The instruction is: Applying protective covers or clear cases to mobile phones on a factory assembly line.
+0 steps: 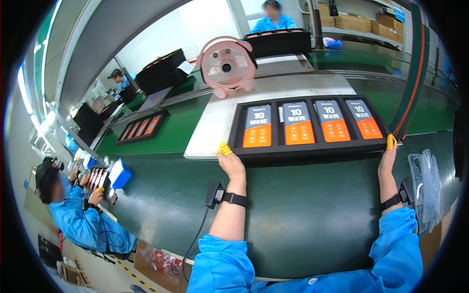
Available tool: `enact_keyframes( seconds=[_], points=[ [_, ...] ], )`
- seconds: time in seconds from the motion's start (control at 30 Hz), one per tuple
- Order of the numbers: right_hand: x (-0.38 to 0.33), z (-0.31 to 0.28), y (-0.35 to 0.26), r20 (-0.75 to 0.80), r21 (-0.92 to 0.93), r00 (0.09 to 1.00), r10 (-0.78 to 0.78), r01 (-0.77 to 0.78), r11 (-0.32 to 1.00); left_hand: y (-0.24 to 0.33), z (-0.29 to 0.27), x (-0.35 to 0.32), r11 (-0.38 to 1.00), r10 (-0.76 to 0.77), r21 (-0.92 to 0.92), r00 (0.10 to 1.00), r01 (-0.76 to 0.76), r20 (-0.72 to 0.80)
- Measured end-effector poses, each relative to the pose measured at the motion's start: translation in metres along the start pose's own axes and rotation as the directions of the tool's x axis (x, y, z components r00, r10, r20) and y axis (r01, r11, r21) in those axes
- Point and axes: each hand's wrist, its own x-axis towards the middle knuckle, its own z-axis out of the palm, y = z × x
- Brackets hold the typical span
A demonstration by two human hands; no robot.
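Note:
A long black foam tray (312,148) with several compartments is between my hands. In each compartment lies a flat grey-and-orange package (257,125). My left hand (231,163), with yellow finger covers, grips the tray's near left corner. At the near right corner my right hand (388,152), also with a yellow finger cover, is closed on the tray's edge. The fingers beneath the tray are hidden. Under the tray, at least in part, is a white board (207,129).
A pink fan (226,67) stands behind the tray. Clear plastic trays (426,188) are stacked at right, beside a green post (413,73). Another filled black tray (143,128) sits far left. A co-worker (83,215) works at the left, near a blue box (119,174).

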Motion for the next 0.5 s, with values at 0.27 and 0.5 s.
enact_keyframes(
  seconds=[0.27,0.5],
  points=[
    [0.000,0.004,-0.002,-0.005,-0.191,0.999,-0.046,0.044,0.981,0.004,0.008,0.006,1.000,-0.012,0.018,0.998,0.013,-0.069],
    [-0.002,0.006,0.005,0.087,-0.357,0.983,-0.159,0.180,0.917,0.002,0.005,0.007,0.981,-0.123,0.149,0.992,0.124,-0.013]
  ],
)
